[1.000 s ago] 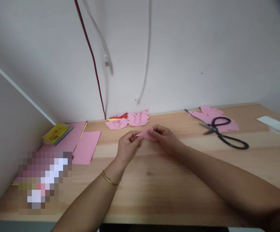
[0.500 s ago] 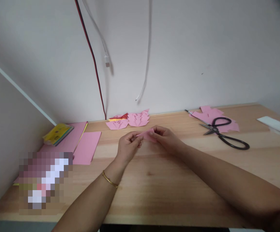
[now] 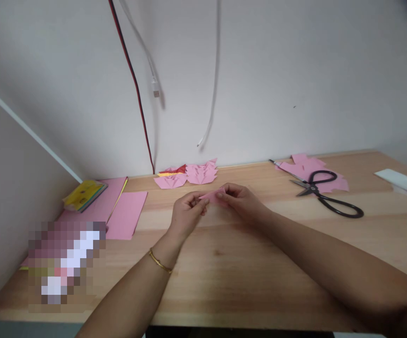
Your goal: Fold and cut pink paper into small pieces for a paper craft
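Currently, paper: your two hands hold a small pink folded paper piece [image 3: 212, 195] between them, just above the tabletop [image 3: 224, 263], near its middle.
Paper look: pink, thin, flattened, pointed toward your left hand; fold detail too small to tell.
Left hand: your left hand [image 3: 185, 216] has its fingers pinched narrow on the paper's left tip; gold bangle [image 3: 159, 263] on the wrist.
Right hand: your right hand [image 3: 242, 202] has fingers closed on the paper's right end, covering part of it.
Far edge: folded pink pieces [image 3: 189, 173] lie in a cluster by the wall, one with red and yellow showing.
Right side: black scissors [image 3: 325, 195] lie partly on pink scraps [image 3: 309, 166]; white object [image 3: 402, 183] at far right.
Left side: pink sheets [image 3: 126, 213] lie flat, yellow packet [image 3: 83, 194] on them.
Containers: none clear in view.
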Demonstrator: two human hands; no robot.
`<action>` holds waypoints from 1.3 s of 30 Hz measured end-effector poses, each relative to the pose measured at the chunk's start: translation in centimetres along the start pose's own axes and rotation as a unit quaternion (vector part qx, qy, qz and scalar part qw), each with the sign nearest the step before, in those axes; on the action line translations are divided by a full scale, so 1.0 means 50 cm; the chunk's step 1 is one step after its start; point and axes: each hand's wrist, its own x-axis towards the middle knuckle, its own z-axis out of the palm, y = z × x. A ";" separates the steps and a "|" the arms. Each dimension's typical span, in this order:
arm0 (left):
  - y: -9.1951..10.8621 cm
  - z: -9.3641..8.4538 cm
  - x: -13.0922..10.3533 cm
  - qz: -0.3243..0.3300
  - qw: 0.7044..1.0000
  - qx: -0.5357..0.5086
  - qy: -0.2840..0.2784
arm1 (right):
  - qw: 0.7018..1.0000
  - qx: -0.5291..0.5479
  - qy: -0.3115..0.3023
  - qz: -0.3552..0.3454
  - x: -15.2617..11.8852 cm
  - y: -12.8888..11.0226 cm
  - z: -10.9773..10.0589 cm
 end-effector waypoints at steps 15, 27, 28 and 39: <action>0.000 0.001 0.001 -0.007 0.999 -0.035 0.002 | 1.000 0.009 -0.001 -0.001 0.002 0.004 0.000; 0.002 0.000 -0.002 -0.007 1.000 -0.020 0.000 | 1.000 0.011 -0.007 -0.007 0.002 0.006 -0.001; 0.002 0.000 -0.002 -0.006 1.000 -0.019 0.000 | 1.000 0.006 -0.007 -0.007 0.002 0.006 -0.001; 0.004 0.002 -0.002 -0.010 1.000 -0.026 0.004 | 1.000 0.005 -0.005 0.000 0.002 0.004 -0.001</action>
